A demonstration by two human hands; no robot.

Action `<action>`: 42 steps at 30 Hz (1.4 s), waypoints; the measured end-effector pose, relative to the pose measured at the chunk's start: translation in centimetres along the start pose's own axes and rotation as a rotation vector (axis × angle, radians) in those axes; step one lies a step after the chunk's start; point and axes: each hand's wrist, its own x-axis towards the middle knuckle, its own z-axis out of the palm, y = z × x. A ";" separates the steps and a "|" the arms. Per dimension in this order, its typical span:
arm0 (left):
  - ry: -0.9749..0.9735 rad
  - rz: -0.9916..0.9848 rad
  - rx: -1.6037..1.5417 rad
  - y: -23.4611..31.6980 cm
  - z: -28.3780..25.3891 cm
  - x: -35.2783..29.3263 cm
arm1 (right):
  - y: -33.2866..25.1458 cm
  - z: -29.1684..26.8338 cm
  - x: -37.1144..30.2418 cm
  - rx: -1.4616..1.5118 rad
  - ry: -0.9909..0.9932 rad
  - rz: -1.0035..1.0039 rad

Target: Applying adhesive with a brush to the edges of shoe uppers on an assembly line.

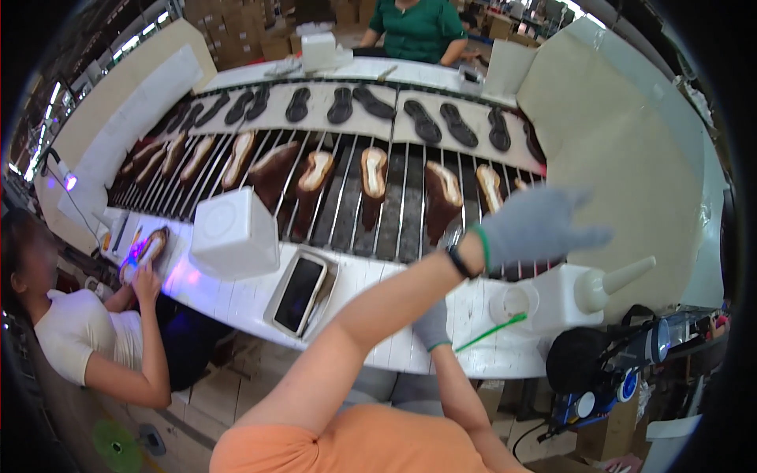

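Note:
My left arm reaches across to the right. Its hand, in a grey glove with a green cuff, has fingers stretched out, smeared a little by motion, and nothing shows in it. It hovers over the near right edge of a metal-bar rack, in front of a brown shoe upper lying with its pale bottom up. My right hand, also grey-gloved, is low over the white table; my left forearm hides its fingers. To its right are a green-handled brush and a white cup.
More brown uppers lie across the rack. Black shoe soles line a belt behind it. A white squeeze bottle, a white box and a phone in a tray stand nearby. Co-workers sit left and opposite.

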 end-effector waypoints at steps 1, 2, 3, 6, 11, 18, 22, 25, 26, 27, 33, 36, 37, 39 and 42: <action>-0.069 0.015 0.127 0.0 0.4 -1.0 | 0.4 0.4 0.1 -0.011 -0.028 0.019; -0.180 -0.107 0.167 -0.5 1.1 -2.1 | 0.7 0.7 0.0 -0.020 -0.064 0.045; -0.248 -0.293 0.110 -1.5 1.8 -4.0 | 1.0 1.1 -0.1 -0.047 -0.180 0.131; -0.378 -0.728 0.038 -5.8 4.8 -9.9 | 1.7 2.1 -0.7 0.191 -0.154 0.078; -0.193 -0.798 0.161 -9.8 10.4 -16.9 | 1.5 2.6 -0.5 -0.398 0.034 -0.080; 0.100 -0.652 0.325 -10.3 12.7 -18.2 | 0.7 2.1 -0.2 0.032 0.094 -0.013; -0.029 -0.614 0.202 -10.2 10.5 -16.9 | 0.5 2.0 -0.6 0.093 0.061 -0.010; -0.376 -0.526 0.366 -7.7 6.2 -14.9 | 0.6 1.6 -0.9 0.104 0.025 -0.012; -0.540 -0.513 0.416 -6.1 4.6 -13.9 | 0.7 1.4 -1.0 0.099 0.021 -0.014; -0.546 -0.442 0.458 -4.2 3.1 -13.0 | 0.6 1.2 -1.2 0.092 0.017 -0.015; -0.351 -0.061 0.511 8.0 -2.6 -10.3 | 0.4 -0.2 -1.9 0.066 -0.015 -0.019; -0.459 -0.064 0.691 12.0 -2.5 -10.0 | 0.1 -0.9 -1.3 -0.007 -0.042 -0.024; -0.404 -0.026 0.725 13.0 -2.2 -10.2 | 0.0 -1.1 -0.9 -0.059 -0.059 -0.030; -0.301 -0.013 0.799 14.7 -1.4 -10.5 | -0.3 -1.3 -0.2 -0.145 -0.069 -0.048; -0.332 0.122 0.693 14.9 0.0 -10.4 | -0.6 -1.3 0.4 -0.079 0.039 -0.054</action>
